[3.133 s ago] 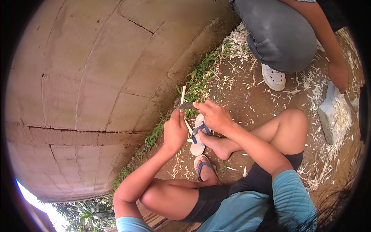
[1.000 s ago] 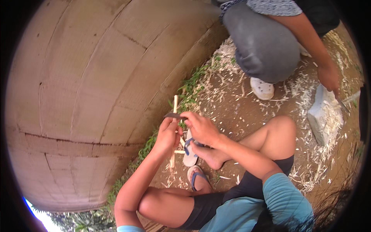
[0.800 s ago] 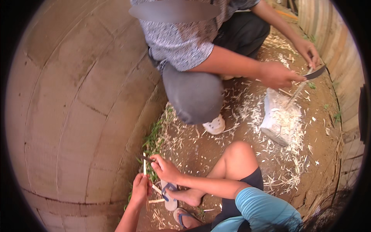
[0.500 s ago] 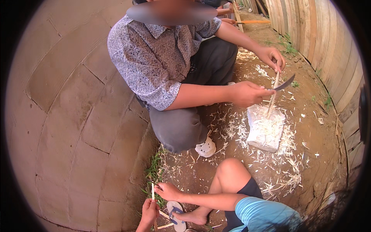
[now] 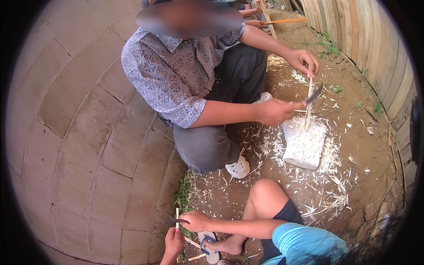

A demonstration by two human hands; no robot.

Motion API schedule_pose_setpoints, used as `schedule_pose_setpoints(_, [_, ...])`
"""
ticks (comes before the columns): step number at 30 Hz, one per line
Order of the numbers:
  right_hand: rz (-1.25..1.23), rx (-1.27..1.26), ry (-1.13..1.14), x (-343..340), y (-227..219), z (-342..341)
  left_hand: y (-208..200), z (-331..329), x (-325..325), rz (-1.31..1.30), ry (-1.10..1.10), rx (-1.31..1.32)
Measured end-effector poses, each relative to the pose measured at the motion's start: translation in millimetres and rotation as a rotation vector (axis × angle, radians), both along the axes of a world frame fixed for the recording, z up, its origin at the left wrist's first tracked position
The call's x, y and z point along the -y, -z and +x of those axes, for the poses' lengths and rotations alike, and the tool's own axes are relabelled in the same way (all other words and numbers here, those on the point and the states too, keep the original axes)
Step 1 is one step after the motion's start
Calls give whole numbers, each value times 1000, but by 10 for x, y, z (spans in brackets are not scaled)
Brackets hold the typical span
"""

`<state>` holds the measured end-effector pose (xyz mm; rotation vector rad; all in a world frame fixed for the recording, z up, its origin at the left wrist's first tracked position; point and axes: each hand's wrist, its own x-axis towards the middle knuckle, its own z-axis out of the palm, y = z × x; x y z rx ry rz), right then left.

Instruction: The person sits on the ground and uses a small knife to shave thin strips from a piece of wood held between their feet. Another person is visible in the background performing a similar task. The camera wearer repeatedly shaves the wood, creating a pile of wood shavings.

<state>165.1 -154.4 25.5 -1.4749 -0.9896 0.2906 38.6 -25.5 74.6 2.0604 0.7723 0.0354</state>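
At the bottom left, my left hand (image 5: 173, 242) is closed around a thin pale wooden stick (image 5: 177, 213) held upright. My right hand (image 5: 197, 221) grips a knife (image 5: 178, 221) whose dark blade lies across the stick just above my left fingers. Ahead of me a person in a patterned shirt (image 5: 170, 79) squats. One of that person's hands (image 5: 304, 62) pinches the top of another stick (image 5: 308, 110), stood on a pale stone block (image 5: 304, 159). Their other hand (image 5: 277, 111) holds a curved knife (image 5: 314, 93) against it.
Pale wood shavings (image 5: 331, 198) litter the dirt around the block. A wooden plank fence (image 5: 380, 53) runs along the right, and brick paving (image 5: 101, 145) covers the left. My flip-flop (image 5: 212, 254) lies near cut sticks (image 5: 196, 257). Farther off, another person's hand (image 5: 255, 23) holds an orange strip (image 5: 287, 20).
My blade now crosses the stick in plain sight, just above my left hand. The other person's knife has shifted left and its blade points more steeply upward.
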Motion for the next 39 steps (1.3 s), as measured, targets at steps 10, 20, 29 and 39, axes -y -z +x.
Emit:
schedule_pose_setpoints(10, [-335, 106, -55, 81, -103, -60, -106, 108, 74, -84, -107, 97])
schedule_pose_setpoints(20, [-423, 65, -78, 59, -72, -115, -209, 80, 59, -147, -148, 107])
schedule_pose_setpoints(29, [-370, 46, -20, 21, 21, -150, -229, 83, 89, -149, -163, 75])
schedule_pose_setpoints(39, [-429, 10, -107, 102, -149, -117, -157, 70, -20, -190, -208, 93])
